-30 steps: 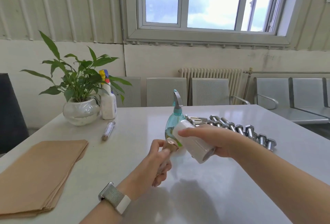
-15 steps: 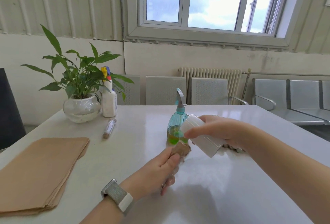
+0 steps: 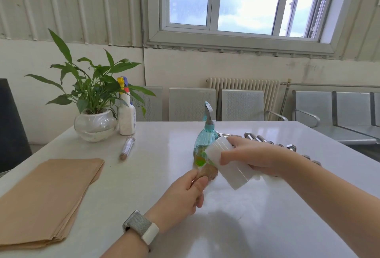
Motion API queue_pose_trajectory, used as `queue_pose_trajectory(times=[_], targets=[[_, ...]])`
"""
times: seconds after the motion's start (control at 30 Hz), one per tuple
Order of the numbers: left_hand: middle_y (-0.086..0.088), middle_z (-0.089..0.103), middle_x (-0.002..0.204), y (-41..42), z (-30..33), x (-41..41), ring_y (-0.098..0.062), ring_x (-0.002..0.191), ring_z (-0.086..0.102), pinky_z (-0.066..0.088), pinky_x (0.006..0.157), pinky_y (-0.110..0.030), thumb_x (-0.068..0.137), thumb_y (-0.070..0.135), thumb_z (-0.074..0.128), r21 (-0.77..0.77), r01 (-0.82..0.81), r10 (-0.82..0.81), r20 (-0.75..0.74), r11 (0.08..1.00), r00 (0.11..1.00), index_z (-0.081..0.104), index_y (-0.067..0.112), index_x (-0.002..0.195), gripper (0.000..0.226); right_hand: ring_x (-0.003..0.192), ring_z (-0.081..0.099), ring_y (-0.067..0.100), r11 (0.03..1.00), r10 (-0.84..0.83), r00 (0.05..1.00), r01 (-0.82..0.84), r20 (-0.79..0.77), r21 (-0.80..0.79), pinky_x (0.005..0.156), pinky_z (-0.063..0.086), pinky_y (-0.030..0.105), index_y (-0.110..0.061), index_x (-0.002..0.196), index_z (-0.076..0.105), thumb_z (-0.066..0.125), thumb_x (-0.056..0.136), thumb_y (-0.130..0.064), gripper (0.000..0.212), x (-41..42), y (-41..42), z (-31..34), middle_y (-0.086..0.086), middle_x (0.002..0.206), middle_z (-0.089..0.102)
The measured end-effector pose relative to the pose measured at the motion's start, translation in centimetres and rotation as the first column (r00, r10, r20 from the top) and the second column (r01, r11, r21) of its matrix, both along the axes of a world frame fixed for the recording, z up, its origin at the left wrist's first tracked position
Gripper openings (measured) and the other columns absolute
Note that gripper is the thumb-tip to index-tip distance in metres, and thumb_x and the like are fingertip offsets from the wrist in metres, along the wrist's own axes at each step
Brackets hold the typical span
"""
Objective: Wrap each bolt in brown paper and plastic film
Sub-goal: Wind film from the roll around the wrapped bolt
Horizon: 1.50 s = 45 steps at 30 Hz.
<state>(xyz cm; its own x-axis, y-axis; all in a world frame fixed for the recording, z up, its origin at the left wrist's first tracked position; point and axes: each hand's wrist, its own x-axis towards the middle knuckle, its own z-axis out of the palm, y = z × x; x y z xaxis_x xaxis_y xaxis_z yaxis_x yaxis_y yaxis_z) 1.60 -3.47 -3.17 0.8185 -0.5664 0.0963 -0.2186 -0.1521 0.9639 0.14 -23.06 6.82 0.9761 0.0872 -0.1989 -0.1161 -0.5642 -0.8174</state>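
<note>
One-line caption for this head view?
Left hand holds a paper-wrapped bolt while right hand holds plastic film roll against it.

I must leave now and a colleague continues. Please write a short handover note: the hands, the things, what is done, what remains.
Left hand grips a bolt wrapped in brown paper. Right hand holds the plastic film roll against it.
One finished wrapped bolt lies near the plant.
Paper stack is at the table's left; bare bolts lie behind the right hand.
Left: film this bolt, then wrap the rest.
</note>
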Motion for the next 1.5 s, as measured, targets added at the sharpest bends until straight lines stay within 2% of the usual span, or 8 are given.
queue_pose_trajectory(times=[0.3,0.53,0.7,0.8,0.93,1.1,1.33,1.5], targets=[[0.007,0.042,0.059,-0.1,0.3,0.7,-0.011,0.045,0.028,0.024,0.041,-0.021,0.102,0.034,0.048,-0.247,-0.174,0.080,-0.348,0.953,0.934,0.043,0.019,0.088,0.021,0.092,0.058,0.012,0.914,0.108,0.841,0.126,0.530,-0.387,0.075,0.053,0.033,-0.036,0.104,0.045,0.080,0.063,-0.050,0.055,-0.8,4.6,-2.1,-0.013,0.101,0.058],[-0.009,0.049,0.070,0.8,0.8,1.9,-0.023,0.057,0.046,0.034,0.054,-0.031,0.074,0.030,0.055,-0.557,-0.222,-0.190,-0.587,0.800,0.787,0.061,0.011,0.079,0.020,0.091,0.048,0.012,0.809,0.282,0.619,0.257,0.733,-0.528,0.083,0.031,0.029,-0.028,0.115,0.048,0.074,0.064,-0.056,0.064,-0.1,6.5,-4.5,-0.017,0.097,0.053],[-0.017,0.063,0.124,1.7,1.0,2.6,-0.035,0.119,0.057,0.042,0.106,-0.046,0.086,0.074,0.045,-0.617,-0.268,-0.326,-0.677,0.740,0.660,0.067,0.005,0.123,0.081,0.087,0.055,0.019,0.719,0.507,0.514,0.191,0.692,-0.669,0.075,0.047,0.036,-0.025,0.119,0.053,0.070,0.064,-0.057,0.066,0.3,6.8,-7.4,-0.006,0.099,0.054],[-0.015,0.070,0.090,1.8,1.2,2.6,-0.029,0.090,0.070,0.056,0.086,-0.040,0.083,0.061,0.061,-0.595,-0.268,-0.322,-0.698,0.757,0.640,0.076,0.002,0.093,0.062,0.081,0.054,0.019,0.681,0.601,0.417,0.180,0.682,-0.710,0.070,0.046,0.034,-0.025,0.117,0.052,0.073,0.070,-0.047,0.056,0.5,6.9,-8.9,-0.002,0.103,0.052],[-0.015,0.070,0.081,1.8,0.4,3.5,-0.030,0.077,0.072,0.060,0.069,-0.039,0.076,0.076,0.056,-0.505,-0.352,-0.244,-0.781,0.788,0.575,0.077,0.000,0.089,0.080,0.080,0.051,0.023,0.558,0.720,0.301,0.284,0.625,-0.780,0.072,0.041,0.036,-0.019,0.113,0.053,0.072,0.072,-0.021,0.045,0.8,6.9,-10.2,-0.002,0.100,0.055],[-0.017,0.073,0.080,1.7,0.2,3.6,-0.032,0.069,0.073,0.058,0.052,-0.039,0.077,0.081,0.040,-0.488,-0.412,-0.171,-0.779,0.770,0.603,0.080,0.007,0.081,0.084,0.084,0.056,0.026,0.601,0.702,0.201,0.347,0.683,-0.720,0.074,0.045,0.040,-0.016,0.122,0.052,0.034,0.092,-0.004,0.037,0.7,6.8,-10.9,0.001,0.101,0.059],[-0.019,0.068,0.119,1.5,0.5,3.9,-0.037,0.109,0.066,0.048,0.098,-0.051,0.082,0.080,0.036,-0.501,-0.496,-0.125,-0.782,0.709,0.611,0.073,0.007,0.114,0.088,0.096,0.061,0.028,0.718,0.602,0.058,0.398,0.797,-0.571,0.081,0.045,0.041,-0.016,0.121,0.051,0.054,0.085,-0.001,0.038,1.0,6.8,-11.4,0.004,0.108,0.065],[-0.016,0.069,0.118,1.6,1.3,4.0,-0.033,0.102,0.069,0.051,0.087,-0.051,0.092,0.066,0.038,-0.670,-0.530,-0.237,-0.709,0.520,0.664,0.062,0.014,0.119,0.063,0.098,0.061,0.028,0.819,0.468,0.026,0.361,0.883,-0.445,0.081,0.045,0.040,-0.017,0.123,0.051,0.073,0.081,-0.012,0.047,1.5,7.2,-11.4,0.005,0.109,0.065]])
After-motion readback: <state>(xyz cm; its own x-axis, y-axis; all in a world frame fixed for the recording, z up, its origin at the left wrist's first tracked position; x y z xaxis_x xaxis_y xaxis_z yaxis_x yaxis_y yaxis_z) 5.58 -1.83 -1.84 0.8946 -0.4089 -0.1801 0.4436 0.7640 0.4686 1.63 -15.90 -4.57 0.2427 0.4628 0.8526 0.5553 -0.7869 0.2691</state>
